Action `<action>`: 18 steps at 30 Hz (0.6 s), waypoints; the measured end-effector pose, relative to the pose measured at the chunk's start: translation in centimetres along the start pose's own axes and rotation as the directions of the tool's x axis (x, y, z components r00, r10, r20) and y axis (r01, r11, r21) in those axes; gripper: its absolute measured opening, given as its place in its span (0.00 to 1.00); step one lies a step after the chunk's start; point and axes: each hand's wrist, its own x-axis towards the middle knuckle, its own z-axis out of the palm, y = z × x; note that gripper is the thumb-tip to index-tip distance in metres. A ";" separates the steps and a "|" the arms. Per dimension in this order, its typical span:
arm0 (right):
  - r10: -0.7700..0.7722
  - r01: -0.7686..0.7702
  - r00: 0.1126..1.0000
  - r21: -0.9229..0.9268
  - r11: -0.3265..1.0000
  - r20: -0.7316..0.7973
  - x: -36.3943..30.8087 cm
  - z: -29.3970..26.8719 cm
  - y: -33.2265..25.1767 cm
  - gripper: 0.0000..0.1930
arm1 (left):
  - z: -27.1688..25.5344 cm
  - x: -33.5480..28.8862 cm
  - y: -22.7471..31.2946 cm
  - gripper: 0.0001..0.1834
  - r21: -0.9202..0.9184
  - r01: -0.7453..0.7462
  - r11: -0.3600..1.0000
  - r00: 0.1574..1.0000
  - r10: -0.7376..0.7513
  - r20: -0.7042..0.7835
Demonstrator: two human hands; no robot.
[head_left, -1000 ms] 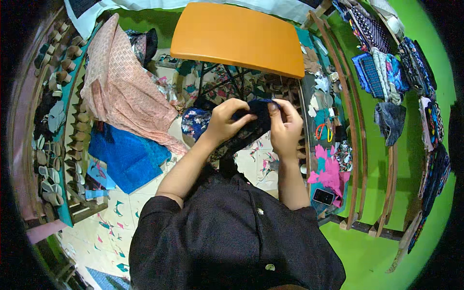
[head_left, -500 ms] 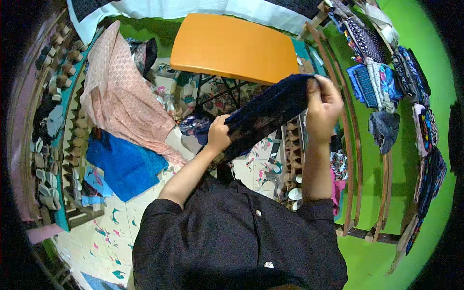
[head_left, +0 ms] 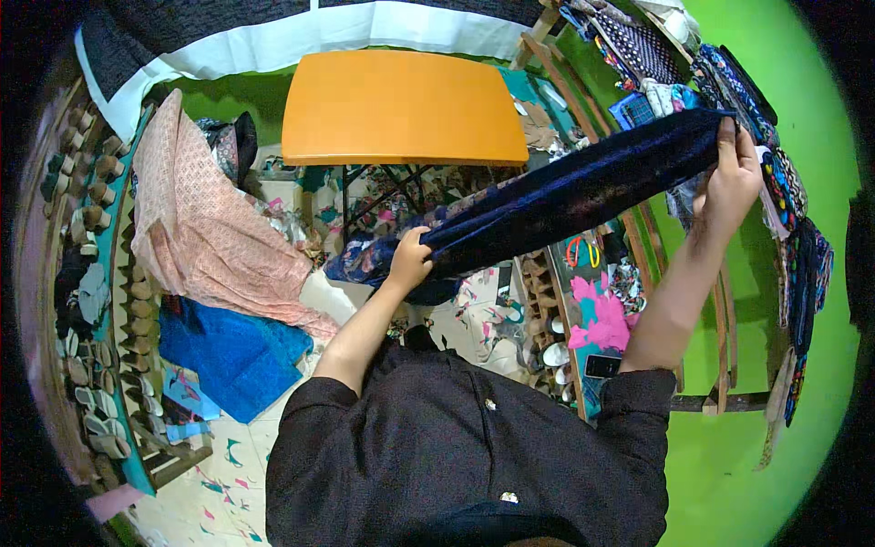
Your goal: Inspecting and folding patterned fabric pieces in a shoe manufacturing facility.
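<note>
A long strip of dark blue velvet cloth (head_left: pixel 574 196) stretches from the lower middle up to the right. My left hand (head_left: pixel 410 260) grips its lower end, just above a floral cloth on the floor. My right hand (head_left: pixel 734 178) is raised high at the right and pinches the upper end, close to a wooden rack (head_left: pixel 720 301) hung with patterned fabrics. The velvet is pulled nearly taut between both hands, in front of an orange table (head_left: pixel 401 109).
A pink patterned cloth (head_left: pixel 205 228) and a blue cloth (head_left: pixel 232 351) lie on the floor at the left. Shelves with spools (head_left: pixel 100 301) line the left side. Fabric scraps litter the floor. A green wall (head_left: pixel 802 383) curves along the right.
My hands were together at the middle holding the folded velvet. My right hand has swung up and to the right, drawing the cloth out into a long strip. My left hand stayed low.
</note>
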 end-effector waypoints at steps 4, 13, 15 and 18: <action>0.021 -0.021 1.000 0.012 1.000 -0.010 0.8 -1.3 0.6 0.09 | -2.6 0.1 -0.3 0.08 -0.100 -0.005 0.995 1.000 0.005 0.000; 0.008 -0.034 0.996 -0.316 0.948 -0.085 2.2 -5.0 5.3 0.14 | -12.9 -0.9 3.8 0.12 0.034 -0.137 0.990 0.986 0.133 0.104; 0.035 -0.055 0.996 -0.250 0.967 -0.083 2.0 -4.8 5.4 0.14 | -12.8 -1.0 3.4 0.11 0.119 -0.160 0.980 0.983 0.146 0.113; -0.030 0.016 0.998 -0.235 0.972 -0.053 0.9 -2.4 3.8 0.13 | -11.2 -2.1 0.9 0.11 0.265 0.007 0.964 1.000 -0.012 0.018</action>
